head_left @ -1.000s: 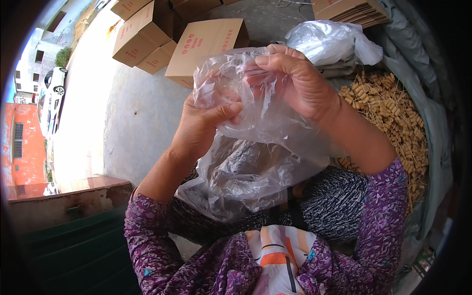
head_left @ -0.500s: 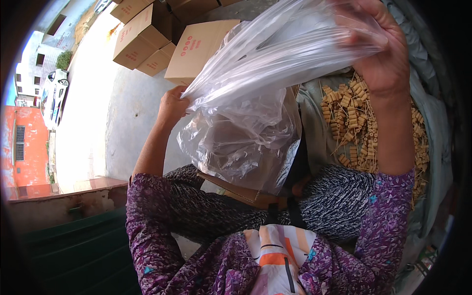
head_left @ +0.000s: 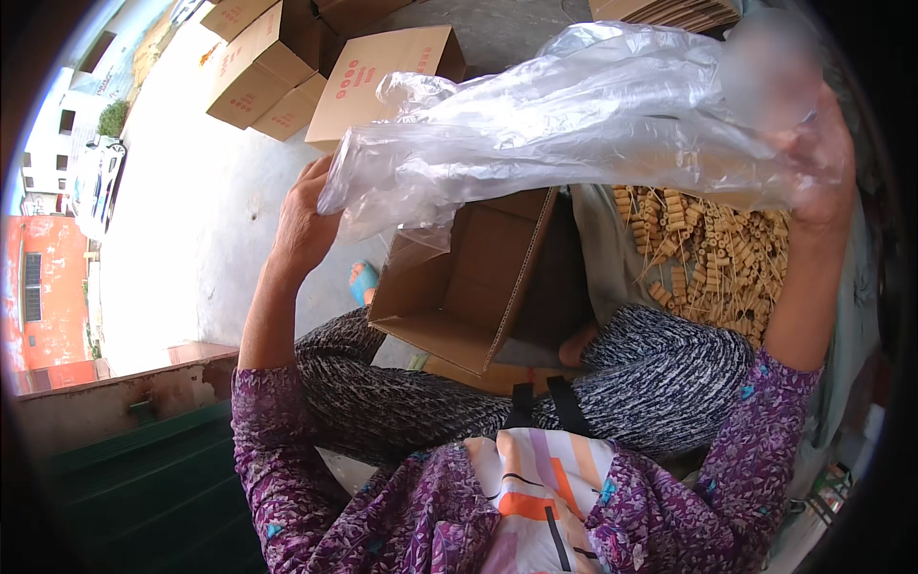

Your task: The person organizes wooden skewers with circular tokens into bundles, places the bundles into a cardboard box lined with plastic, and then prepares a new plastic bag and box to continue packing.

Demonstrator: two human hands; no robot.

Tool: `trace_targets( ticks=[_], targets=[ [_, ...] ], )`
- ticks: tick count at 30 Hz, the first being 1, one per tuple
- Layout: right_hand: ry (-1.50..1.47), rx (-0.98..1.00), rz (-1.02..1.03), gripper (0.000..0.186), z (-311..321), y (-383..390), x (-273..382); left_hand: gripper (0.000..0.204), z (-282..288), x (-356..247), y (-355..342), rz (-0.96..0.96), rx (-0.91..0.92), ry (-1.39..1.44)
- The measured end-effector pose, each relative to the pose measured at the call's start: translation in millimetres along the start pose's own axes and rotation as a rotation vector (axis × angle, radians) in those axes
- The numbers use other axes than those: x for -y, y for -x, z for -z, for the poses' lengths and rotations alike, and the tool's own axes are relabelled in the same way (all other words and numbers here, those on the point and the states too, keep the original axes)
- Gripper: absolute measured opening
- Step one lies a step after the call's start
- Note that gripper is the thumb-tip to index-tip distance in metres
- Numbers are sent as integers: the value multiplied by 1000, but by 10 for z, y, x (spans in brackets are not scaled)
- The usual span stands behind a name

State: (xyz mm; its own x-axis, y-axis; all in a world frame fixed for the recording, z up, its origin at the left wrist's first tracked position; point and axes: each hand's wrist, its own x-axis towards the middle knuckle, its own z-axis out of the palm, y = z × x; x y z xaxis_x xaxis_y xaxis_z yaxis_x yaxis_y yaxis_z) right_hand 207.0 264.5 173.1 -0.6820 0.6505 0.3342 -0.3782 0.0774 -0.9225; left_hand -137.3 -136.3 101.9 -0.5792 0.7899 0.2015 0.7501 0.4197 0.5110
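A clear, crumpled plastic bag [head_left: 555, 124] is stretched crosswise high in front of me. My left hand [head_left: 306, 215] grips its left end, fingers closed. My right hand [head_left: 813, 163] holds the other end at the far right, seen partly through the plastic and partly blurred. Below the bag, an open, empty cardboard box [head_left: 445, 301] stands between my legs, its upper part covered by the plastic. To the box's right, a pile of short tan cylindrical pieces on thin sticks [head_left: 717, 258] lies on grey-green sheeting.
Cardboard boxes [head_left: 258, 77] and a larger box [head_left: 359, 72] stand at the upper left; flattened cartons [head_left: 660, 11] lie at the top right. A green metal edge [head_left: 134, 459] is at lower left. Beyond the concrete floor [head_left: 239, 220] are a white car [head_left: 100, 187] and orange wall [head_left: 53, 297].
My hands have moved apart, stretching the bag sideways and lifting it higher, so the open box beneath has come into view. My right hand has moved far to the right.
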Motion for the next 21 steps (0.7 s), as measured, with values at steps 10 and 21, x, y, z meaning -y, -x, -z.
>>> trace_targets(
  ticks=[10, 21],
  targets=[
    [-420, 372, -252, 28, -876, 386, 177, 39, -2416, 464, -592, -100, 814, -215],
    [2, 196, -348, 19, -921, -242, -777, 31, -1157, 99, -316, 219, 686, 407]
  ],
)
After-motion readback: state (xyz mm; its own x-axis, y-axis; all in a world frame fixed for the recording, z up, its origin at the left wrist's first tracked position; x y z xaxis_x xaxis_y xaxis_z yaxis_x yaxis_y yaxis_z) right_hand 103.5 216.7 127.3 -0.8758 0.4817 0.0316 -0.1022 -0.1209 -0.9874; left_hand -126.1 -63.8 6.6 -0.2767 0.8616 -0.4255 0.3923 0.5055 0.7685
